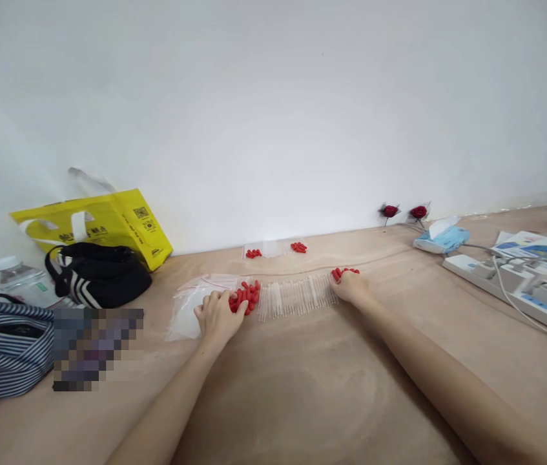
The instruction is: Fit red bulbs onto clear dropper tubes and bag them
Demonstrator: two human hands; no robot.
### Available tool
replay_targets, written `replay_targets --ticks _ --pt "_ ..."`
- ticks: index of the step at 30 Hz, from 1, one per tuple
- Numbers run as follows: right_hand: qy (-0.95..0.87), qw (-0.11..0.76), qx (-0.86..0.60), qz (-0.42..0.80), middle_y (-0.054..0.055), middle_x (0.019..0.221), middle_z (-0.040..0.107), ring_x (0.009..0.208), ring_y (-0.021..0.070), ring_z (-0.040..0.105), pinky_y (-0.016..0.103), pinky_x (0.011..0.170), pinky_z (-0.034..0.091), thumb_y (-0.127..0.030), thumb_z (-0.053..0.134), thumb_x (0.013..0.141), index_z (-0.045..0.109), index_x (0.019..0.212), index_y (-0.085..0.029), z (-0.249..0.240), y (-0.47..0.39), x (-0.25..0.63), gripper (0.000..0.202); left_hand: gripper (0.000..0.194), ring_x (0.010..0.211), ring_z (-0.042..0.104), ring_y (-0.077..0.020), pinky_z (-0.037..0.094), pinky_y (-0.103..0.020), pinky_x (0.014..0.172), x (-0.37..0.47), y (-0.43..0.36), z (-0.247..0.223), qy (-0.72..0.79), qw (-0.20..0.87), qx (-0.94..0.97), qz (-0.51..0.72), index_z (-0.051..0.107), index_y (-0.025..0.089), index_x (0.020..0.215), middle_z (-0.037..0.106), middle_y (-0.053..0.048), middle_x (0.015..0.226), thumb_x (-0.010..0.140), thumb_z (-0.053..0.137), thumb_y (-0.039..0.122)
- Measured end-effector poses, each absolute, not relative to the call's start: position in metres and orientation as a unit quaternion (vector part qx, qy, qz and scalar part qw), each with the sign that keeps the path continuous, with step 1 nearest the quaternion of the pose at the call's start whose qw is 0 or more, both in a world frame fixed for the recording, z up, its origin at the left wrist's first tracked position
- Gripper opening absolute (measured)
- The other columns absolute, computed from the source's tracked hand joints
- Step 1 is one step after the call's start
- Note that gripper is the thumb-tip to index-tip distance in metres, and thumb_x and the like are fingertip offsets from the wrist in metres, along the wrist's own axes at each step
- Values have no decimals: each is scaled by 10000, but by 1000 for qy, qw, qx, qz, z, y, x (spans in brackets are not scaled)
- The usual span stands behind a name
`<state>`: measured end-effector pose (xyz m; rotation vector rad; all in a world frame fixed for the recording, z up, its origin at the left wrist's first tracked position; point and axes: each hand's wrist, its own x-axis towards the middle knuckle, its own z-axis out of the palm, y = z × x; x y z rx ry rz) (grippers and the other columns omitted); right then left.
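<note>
My left hand (219, 314) rests at a pile of small red pieces (250, 296), its fingers curled apart over the pile's left side. Under and beside it lie clear zip bags (185, 309). Between my hands several thin clear sticks (296, 297) lie side by side in a row. At the row's right end my right hand (350, 287) is closed at another group of red pieces (344, 272); its fingertips are partly hidden. Near the wall, two small groups of red pieces (254, 254) (299, 247) lie on clear bags (273, 248).
At the left are a yellow bag (123, 219), a black pouch (108, 278), a plastic bottle (24, 282) and a striped bag (4, 352). On the right are a tissue pack (442, 239), a power strip (520, 290) with cables, papers (542, 250) and two red roses (419, 212).
</note>
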<state>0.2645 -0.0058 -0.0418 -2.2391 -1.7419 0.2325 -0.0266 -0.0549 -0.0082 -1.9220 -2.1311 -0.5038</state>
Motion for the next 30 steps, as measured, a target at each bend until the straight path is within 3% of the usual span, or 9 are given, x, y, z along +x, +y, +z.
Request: replay_targets --ticks 5,15,19,26,30 --pt "-603 145 -779 92 128 882 640 937 232 568 304 756 413 -310 473 720 627 824 -168 -39 -5 263 234 311 911 483 -295 313 -396 729 -27 -53 -6 -740 95 -648 -154 631 204 796 581 -99 881 740 471 464" --pt "-583 147 -793 101 113 952 624 949 237 555 299 724 410 -316 489 713 610 871 -165 -41 -3 260 249 254 938 462 -302 297 -393 750 -19 -44 5 -756 119 -634 -107 691 219 724 591 -113 895 713 500 386" --pt "-584 155 -791 96 118 888 643 880 229 583 288 679 411 -345 442 747 619 826 -159 -40 -3 262 268 242 909 479 -301 311 -378 716 -19 -42 7 -758 111 -636 -96 696 219 693 603 -114 871 713 503 364" --pt "-600 187 -774 74 106 697 656 727 225 608 274 602 378 -372 424 747 608 584 -172 -24 -20 265 317 241 908 479 -296 308 -382 725 -16 -45 5 -755 125 -637 -89 699 202 740 605 -123 879 731 487 315" --pt "-638 238 -731 45 76 697 645 736 200 588 259 622 370 -290 433 734 586 616 -179 -25 -42 265 222 228 904 476 -294 311 -386 727 -13 -47 2 -746 139 -644 -94 693 188 746 599 -126 869 728 488 286"
